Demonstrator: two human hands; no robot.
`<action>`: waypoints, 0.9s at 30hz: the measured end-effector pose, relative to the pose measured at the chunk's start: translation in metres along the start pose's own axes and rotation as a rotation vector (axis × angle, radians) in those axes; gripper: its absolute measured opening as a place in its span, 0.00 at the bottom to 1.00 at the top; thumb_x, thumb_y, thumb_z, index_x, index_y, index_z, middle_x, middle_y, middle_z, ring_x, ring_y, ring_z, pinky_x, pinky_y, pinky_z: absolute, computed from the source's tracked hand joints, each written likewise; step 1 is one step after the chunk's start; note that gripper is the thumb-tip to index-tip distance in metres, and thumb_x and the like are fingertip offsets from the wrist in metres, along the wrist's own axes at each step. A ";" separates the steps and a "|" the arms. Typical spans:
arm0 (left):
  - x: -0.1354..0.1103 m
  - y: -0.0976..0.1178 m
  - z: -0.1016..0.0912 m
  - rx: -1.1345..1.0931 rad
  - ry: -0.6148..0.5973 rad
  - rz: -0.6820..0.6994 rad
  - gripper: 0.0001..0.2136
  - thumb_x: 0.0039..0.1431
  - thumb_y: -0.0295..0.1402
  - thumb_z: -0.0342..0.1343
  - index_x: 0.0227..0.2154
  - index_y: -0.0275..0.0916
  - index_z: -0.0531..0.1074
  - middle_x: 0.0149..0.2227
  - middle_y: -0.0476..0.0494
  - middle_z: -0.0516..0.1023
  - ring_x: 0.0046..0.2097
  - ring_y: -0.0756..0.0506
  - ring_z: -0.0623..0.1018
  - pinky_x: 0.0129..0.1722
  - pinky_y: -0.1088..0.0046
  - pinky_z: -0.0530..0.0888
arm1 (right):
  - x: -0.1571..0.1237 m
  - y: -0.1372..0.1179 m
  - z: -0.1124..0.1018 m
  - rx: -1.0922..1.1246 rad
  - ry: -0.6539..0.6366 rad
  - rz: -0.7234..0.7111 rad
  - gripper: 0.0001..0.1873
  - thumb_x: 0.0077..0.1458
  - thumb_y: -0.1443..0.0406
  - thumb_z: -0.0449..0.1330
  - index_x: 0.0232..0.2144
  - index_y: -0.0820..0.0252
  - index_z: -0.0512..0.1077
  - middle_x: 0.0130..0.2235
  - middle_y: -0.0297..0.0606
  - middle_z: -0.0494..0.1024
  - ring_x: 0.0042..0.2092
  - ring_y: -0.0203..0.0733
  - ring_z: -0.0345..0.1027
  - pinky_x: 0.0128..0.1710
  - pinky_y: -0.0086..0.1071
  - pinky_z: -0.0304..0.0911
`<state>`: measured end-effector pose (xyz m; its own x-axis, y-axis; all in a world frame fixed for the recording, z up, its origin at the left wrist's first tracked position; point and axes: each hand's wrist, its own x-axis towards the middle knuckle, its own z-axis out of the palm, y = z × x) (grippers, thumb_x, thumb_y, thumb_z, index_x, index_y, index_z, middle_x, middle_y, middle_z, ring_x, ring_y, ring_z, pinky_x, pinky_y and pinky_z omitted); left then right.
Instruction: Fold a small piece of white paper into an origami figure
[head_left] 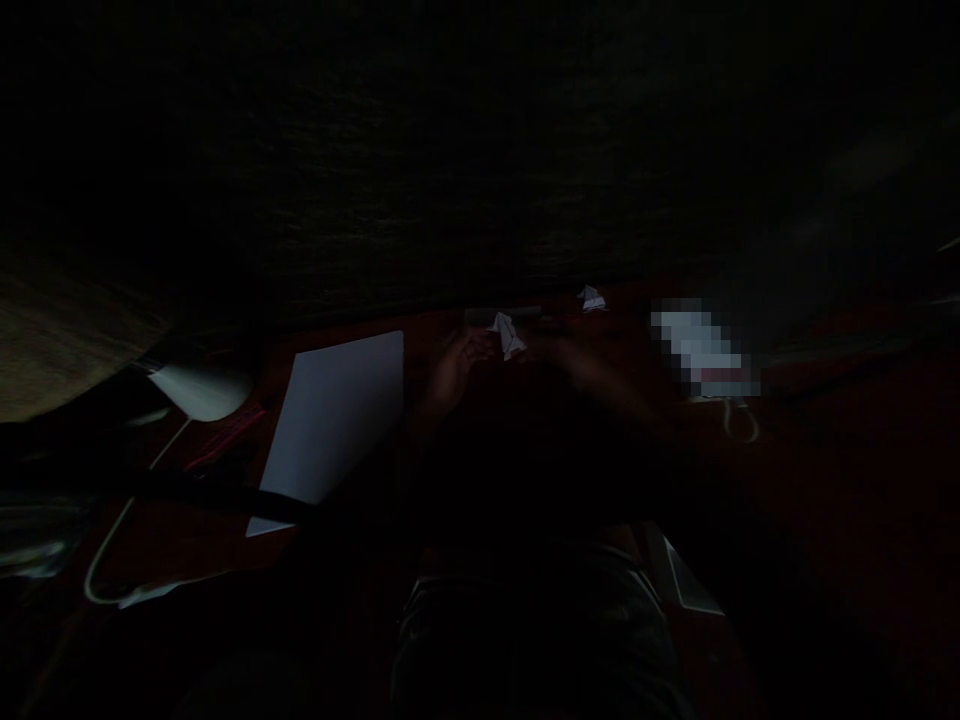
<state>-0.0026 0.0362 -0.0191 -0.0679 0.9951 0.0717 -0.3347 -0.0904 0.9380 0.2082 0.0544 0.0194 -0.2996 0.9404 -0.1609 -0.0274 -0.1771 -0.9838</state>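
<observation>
The feed is very dark. I see a small folded paper [508,335] raised just above the red counter [825,470], between my two hands. My left hand [454,370] sits just left of it, fingertips touching its edge. My right hand [574,355] is a dim blur just to its right. I cannot tell whether either hand is pinching it. A flat white sheet [334,420] lies left of my left hand, and a second folded paper [592,298] lies farther back.

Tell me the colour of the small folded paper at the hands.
The folded paper is white; the head view shows it.
</observation>
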 end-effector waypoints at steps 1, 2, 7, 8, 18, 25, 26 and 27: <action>-0.001 0.000 0.001 0.020 -0.012 0.003 0.18 0.59 0.51 0.73 0.33 0.40 0.81 0.35 0.42 0.85 0.38 0.45 0.84 0.41 0.67 0.79 | 0.001 0.001 -0.001 0.006 0.007 -0.001 0.08 0.56 0.59 0.74 0.32 0.55 0.81 0.38 0.41 0.89 0.40 0.48 0.83 0.50 0.42 0.77; -0.002 0.000 0.002 0.042 -0.027 0.008 0.17 0.58 0.50 0.74 0.33 0.41 0.81 0.35 0.43 0.85 0.38 0.45 0.84 0.41 0.67 0.79 | 0.002 0.003 -0.001 0.012 0.019 -0.005 0.08 0.56 0.59 0.74 0.32 0.55 0.81 0.39 0.41 0.88 0.40 0.47 0.83 0.49 0.41 0.77; -0.006 -0.001 0.007 0.097 -0.021 0.029 0.14 0.56 0.45 0.74 0.31 0.40 0.81 0.33 0.45 0.84 0.36 0.46 0.83 0.40 0.68 0.78 | 0.007 0.004 -0.007 -0.097 0.028 -0.031 0.08 0.58 0.58 0.72 0.31 0.54 0.80 0.38 0.40 0.87 0.38 0.44 0.80 0.42 0.37 0.74; -0.006 0.000 0.007 0.109 0.026 0.044 0.13 0.58 0.43 0.73 0.30 0.40 0.80 0.32 0.46 0.83 0.35 0.47 0.82 0.39 0.69 0.77 | 0.008 0.003 -0.008 -0.154 0.042 -0.048 0.09 0.58 0.57 0.72 0.30 0.54 0.80 0.37 0.40 0.87 0.38 0.45 0.80 0.40 0.36 0.73; 0.001 -0.002 0.002 0.181 0.344 0.216 0.10 0.60 0.30 0.61 0.23 0.42 0.73 0.23 0.51 0.72 0.27 0.50 0.71 0.31 0.73 0.67 | 0.011 0.002 -0.026 -0.846 0.256 -0.127 0.10 0.60 0.55 0.74 0.34 0.54 0.86 0.36 0.49 0.87 0.43 0.60 0.85 0.44 0.45 0.77; 0.000 -0.002 0.001 0.221 0.333 0.222 0.11 0.62 0.32 0.62 0.24 0.42 0.73 0.24 0.50 0.72 0.28 0.50 0.71 0.33 0.72 0.67 | 0.011 0.002 -0.037 -0.889 0.380 -0.117 0.10 0.64 0.59 0.70 0.44 0.58 0.87 0.44 0.55 0.89 0.51 0.66 0.86 0.48 0.48 0.78; 0.000 -0.002 0.001 0.227 0.328 0.220 0.11 0.62 0.33 0.62 0.24 0.42 0.73 0.24 0.51 0.72 0.28 0.50 0.71 0.33 0.72 0.67 | 0.012 0.002 -0.035 -0.897 0.348 -0.149 0.09 0.64 0.61 0.70 0.43 0.58 0.88 0.45 0.54 0.89 0.51 0.65 0.85 0.49 0.48 0.78; 0.000 -0.002 0.001 0.231 0.328 0.217 0.11 0.62 0.33 0.62 0.23 0.42 0.73 0.24 0.51 0.72 0.28 0.50 0.71 0.32 0.72 0.67 | 0.013 0.002 -0.032 -0.907 0.301 -0.188 0.08 0.64 0.63 0.70 0.43 0.57 0.88 0.45 0.52 0.90 0.51 0.64 0.85 0.51 0.48 0.78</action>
<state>-0.0010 0.0362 -0.0206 -0.4195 0.8858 0.1983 -0.0645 -0.2470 0.9669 0.2353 0.0753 0.0125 -0.1058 0.9877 0.1150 0.7327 0.1557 -0.6625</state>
